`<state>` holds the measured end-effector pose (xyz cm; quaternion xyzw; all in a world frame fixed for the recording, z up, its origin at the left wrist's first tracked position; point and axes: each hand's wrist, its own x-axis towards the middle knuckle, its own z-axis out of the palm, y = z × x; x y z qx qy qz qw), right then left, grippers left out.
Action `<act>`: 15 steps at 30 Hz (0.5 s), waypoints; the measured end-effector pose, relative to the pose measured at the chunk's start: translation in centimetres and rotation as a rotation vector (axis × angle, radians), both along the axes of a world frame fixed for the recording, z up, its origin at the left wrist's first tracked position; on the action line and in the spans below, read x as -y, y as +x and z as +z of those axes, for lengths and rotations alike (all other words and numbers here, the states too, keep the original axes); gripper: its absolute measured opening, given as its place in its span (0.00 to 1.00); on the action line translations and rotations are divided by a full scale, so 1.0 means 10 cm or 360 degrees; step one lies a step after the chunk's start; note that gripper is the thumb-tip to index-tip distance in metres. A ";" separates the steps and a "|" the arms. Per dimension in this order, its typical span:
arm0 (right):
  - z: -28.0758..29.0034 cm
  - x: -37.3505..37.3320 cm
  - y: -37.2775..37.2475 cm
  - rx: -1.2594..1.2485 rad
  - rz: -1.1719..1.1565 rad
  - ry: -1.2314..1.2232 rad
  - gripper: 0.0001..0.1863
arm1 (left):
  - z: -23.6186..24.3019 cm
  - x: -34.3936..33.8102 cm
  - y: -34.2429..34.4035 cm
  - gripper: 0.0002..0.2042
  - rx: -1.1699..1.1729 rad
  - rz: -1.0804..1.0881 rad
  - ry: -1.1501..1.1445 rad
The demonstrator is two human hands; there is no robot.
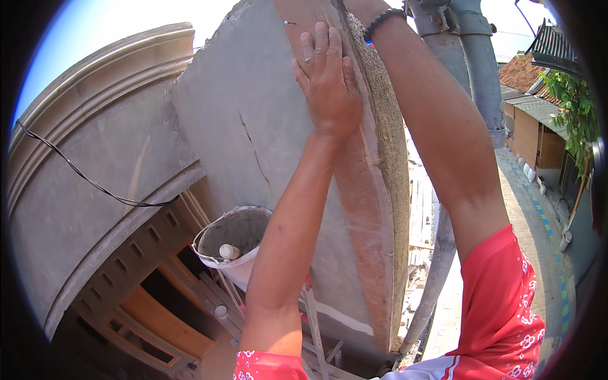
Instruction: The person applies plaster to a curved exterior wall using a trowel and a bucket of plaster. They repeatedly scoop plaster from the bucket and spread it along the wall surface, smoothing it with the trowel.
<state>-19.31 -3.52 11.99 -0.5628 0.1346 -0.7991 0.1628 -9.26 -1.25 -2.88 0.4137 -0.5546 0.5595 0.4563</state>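
My left hand (330, 85) lies flat on a long reddish-brown wooden board (364, 234), its fingers stretched upward. The board runs down the edge of a grey plastered wall (221, 126). A nail (289, 23) sticks out of it, just left of my fingertips. My right hand (366, 9) reaches up behind the board's far edge at the top of the picture, below a dark beaded bracelet (384, 23) at the wrist. Its fingers are out of sight. Rough, sandy mortar (394, 164) covers the narrow face beside the board.
Left of my left forearm hangs or stands a mortar-smeared bucket (206, 258) with a white roller-like cylinder (230, 252) inside. Grey pipes (484, 82) rise at the right, above a paved lane (522, 234). A black cable (82, 174) droops across the left wall. A crack (250, 142) marks the plaster.
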 end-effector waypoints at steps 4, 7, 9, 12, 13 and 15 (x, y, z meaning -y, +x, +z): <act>0.10 -0.04 0.01 -0.0057 0.0009 -0.0050 0.18 | 0.00 -0.02 0.02 0.22 0.0005 0.0004 0.0000; 0.15 -0.09 0.00 -0.0084 -0.0002 -0.0082 0.18 | -0.01 0.00 0.02 0.22 -0.0006 0.0016 -0.0002; 0.15 -0.11 0.00 -0.0093 -0.0006 -0.0099 0.18 | -0.01 0.00 0.02 0.23 -0.0006 0.0025 -0.0006; 0.16 -0.13 0.01 -0.0105 -0.0004 -0.0117 0.18 | -0.01 -0.01 0.02 0.23 0.0005 0.0034 -0.0005; 0.17 -0.14 0.02 -0.0108 -0.0004 -0.0119 0.18 | -0.03 -0.01 0.03 0.23 0.0005 0.0040 -0.0003; 0.15 -0.14 0.05 -0.0118 -0.0009 -0.0125 0.18 | -0.05 0.00 0.05 0.23 0.0001 0.0051 0.0001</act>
